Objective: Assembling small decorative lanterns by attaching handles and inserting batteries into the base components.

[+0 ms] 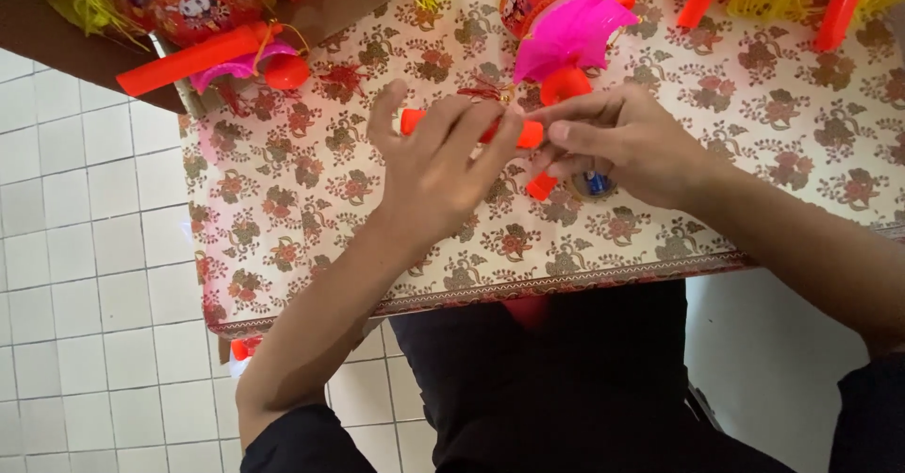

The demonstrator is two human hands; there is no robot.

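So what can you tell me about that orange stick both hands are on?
The orange stick looks like smooth plastic, a thin tube lying level above the flowered cloth. The left hand wraps its middle, hiding most of it; only the two ends show. The right hand pinches its right end.

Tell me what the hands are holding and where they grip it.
Both hold one orange plastic tube. The left hand wraps its fingers over the middle; the right hand pinches the right end.

Both hands (528,152) on stick (530,134) mid-table (311,199); lanterns (556,1) behind, tube (193,58) far left
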